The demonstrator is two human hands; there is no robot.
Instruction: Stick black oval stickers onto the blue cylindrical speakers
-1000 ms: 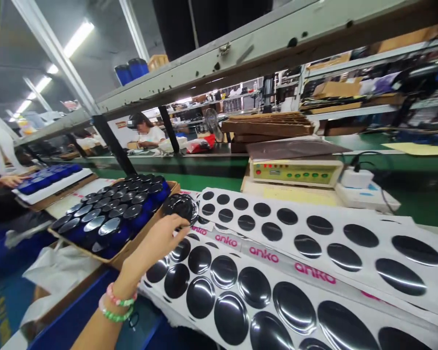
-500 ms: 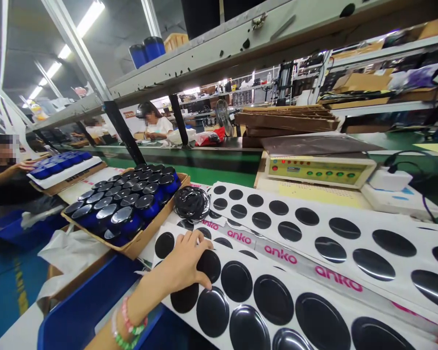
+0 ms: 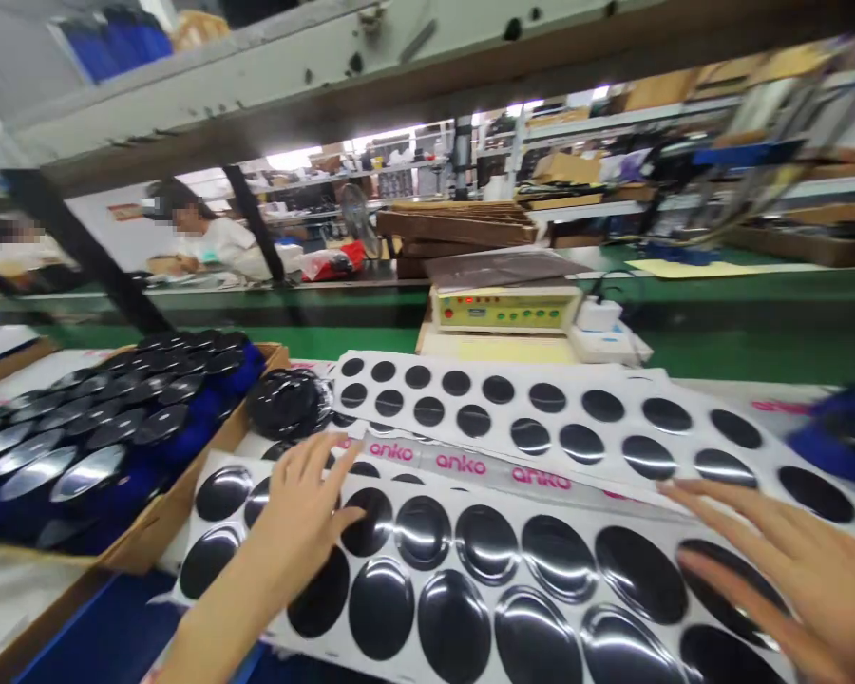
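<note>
My left hand (image 3: 295,518) lies flat with fingers apart on a white sheet of glossy black oval stickers (image 3: 442,484), holding nothing. My right hand (image 3: 769,579) rests open on the same sheet's right end, over a sticker. Beyond it lies a second sticker sheet (image 3: 499,366). A loose pile of black stickers (image 3: 285,404) sits just above my left fingers. To the left, a cardboard box (image 3: 185,503) holds several blue jars with shiny black lids (image 3: 106,427).
A control unit with a green panel (image 3: 505,309) stands behind the sheets, beside a white adapter (image 3: 598,315). A blue object (image 3: 837,437) sits at the right edge. A co-worker (image 3: 214,242) works at the far bench. A shelf beam (image 3: 328,66) crosses overhead.
My right hand has come into view on the sheet's right side. My left hand has moved left along the sheet, and the view has swung, shifting everything left.
</note>
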